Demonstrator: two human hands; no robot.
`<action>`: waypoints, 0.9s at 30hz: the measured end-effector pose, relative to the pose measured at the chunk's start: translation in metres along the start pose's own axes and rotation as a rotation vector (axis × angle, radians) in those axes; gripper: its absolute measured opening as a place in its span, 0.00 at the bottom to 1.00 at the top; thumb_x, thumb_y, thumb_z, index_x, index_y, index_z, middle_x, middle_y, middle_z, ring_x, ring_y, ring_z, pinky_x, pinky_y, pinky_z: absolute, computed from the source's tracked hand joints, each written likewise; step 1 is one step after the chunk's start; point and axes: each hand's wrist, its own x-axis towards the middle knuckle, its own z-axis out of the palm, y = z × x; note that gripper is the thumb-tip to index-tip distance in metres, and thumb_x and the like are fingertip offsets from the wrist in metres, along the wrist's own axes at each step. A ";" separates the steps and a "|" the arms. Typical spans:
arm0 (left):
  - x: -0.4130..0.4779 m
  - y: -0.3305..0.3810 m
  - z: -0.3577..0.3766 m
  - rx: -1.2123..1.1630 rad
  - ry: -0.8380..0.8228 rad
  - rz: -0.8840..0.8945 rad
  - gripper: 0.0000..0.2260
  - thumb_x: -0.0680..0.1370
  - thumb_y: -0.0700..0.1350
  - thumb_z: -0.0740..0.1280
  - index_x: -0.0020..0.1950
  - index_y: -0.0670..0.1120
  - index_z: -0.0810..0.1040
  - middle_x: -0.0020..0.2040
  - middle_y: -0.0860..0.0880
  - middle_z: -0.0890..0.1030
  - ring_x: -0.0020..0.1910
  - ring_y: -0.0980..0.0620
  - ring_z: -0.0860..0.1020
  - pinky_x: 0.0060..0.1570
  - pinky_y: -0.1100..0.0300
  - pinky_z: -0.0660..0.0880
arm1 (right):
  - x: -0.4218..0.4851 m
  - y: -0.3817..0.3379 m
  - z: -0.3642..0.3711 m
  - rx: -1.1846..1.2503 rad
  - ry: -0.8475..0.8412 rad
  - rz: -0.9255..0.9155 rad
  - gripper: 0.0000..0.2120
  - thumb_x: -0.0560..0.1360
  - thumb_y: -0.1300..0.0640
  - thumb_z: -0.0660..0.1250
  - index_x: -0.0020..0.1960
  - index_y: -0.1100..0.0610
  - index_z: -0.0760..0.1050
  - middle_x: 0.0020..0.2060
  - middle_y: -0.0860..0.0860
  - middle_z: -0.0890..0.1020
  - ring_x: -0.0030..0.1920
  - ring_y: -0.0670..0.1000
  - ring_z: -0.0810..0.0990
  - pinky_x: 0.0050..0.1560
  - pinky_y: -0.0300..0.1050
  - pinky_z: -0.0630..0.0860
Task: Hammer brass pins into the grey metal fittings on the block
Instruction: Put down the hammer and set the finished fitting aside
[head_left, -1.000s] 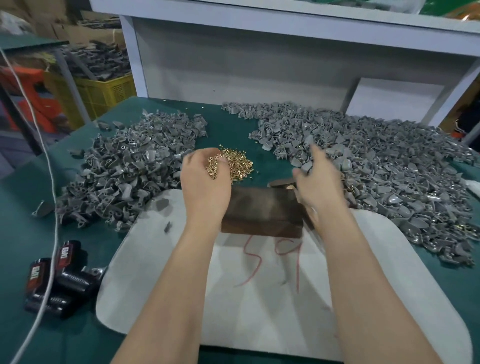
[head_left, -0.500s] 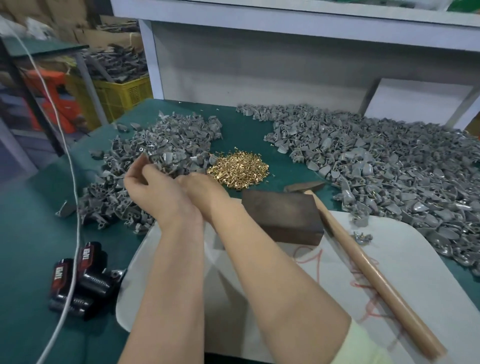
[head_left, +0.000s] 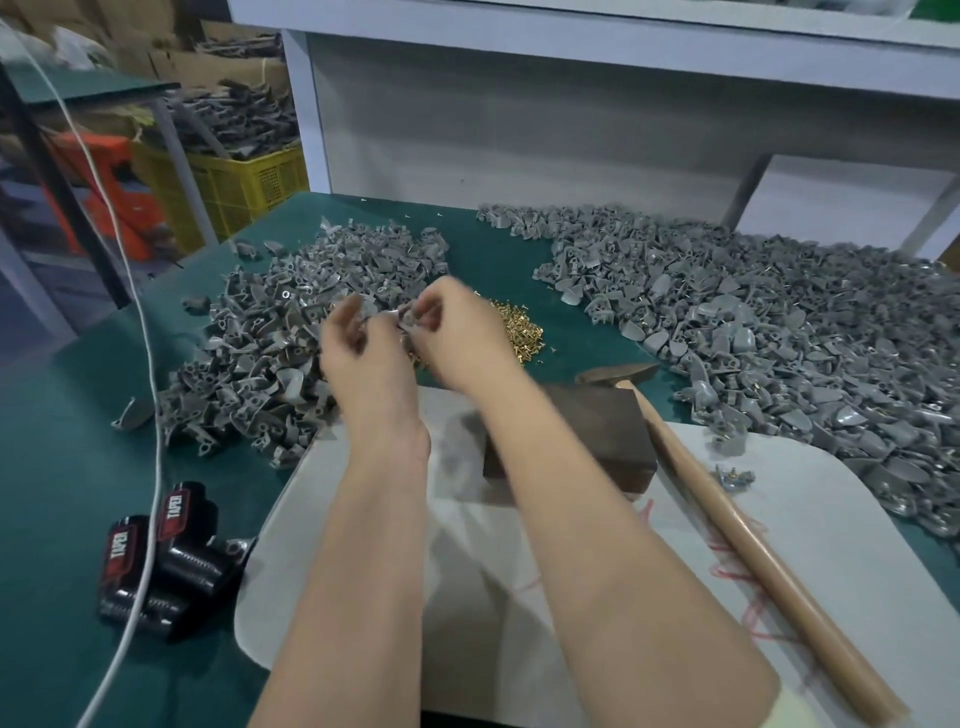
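My left hand (head_left: 363, 348) and my right hand (head_left: 457, 332) meet above the table, left of the brass pin pile (head_left: 519, 327). Both pinch a small grey fitting (head_left: 402, 319) between their fingertips; motion blur hides the details. The dark block (head_left: 587, 436) lies on the white mat (head_left: 779, 519), partly behind my right forearm. Beside it rests the hammer (head_left: 727, 499), its head by the block's far corner and its wooden handle running toward the lower right.
Large heaps of grey fittings cover the green table at left (head_left: 270, 343) and right (head_left: 779, 322). A loose fitting (head_left: 735, 475) lies on the mat. Black battery packs (head_left: 161, 561) and a white cable (head_left: 150, 415) sit at the left. A yellow crate (head_left: 234, 187) stands beyond the table.
My right hand left the block area and crossed left to join my left hand. Both hands rose from the left heap and now hold a fitting between them near the pins.
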 end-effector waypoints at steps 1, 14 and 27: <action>-0.001 -0.002 0.001 0.045 -0.116 -0.020 0.10 0.80 0.41 0.62 0.58 0.52 0.73 0.58 0.49 0.77 0.54 0.54 0.75 0.56 0.61 0.70 | -0.003 0.002 -0.017 0.078 -0.009 0.001 0.06 0.73 0.63 0.66 0.45 0.53 0.72 0.42 0.49 0.79 0.45 0.51 0.78 0.46 0.42 0.72; -0.008 -0.013 0.013 -0.084 -0.261 -0.046 0.05 0.78 0.33 0.63 0.48 0.40 0.78 0.41 0.47 0.81 0.40 0.57 0.81 0.43 0.70 0.77 | -0.020 0.062 -0.064 -0.260 -0.014 0.259 0.09 0.74 0.58 0.67 0.54 0.56 0.80 0.54 0.54 0.82 0.55 0.54 0.79 0.58 0.45 0.74; -0.004 -0.019 0.012 -0.030 -0.165 -0.045 0.03 0.77 0.36 0.67 0.47 0.43 0.77 0.42 0.50 0.80 0.40 0.58 0.79 0.40 0.70 0.74 | 0.032 0.052 -0.021 -0.587 -0.321 0.379 0.17 0.75 0.61 0.65 0.62 0.65 0.72 0.63 0.59 0.74 0.60 0.59 0.75 0.50 0.46 0.73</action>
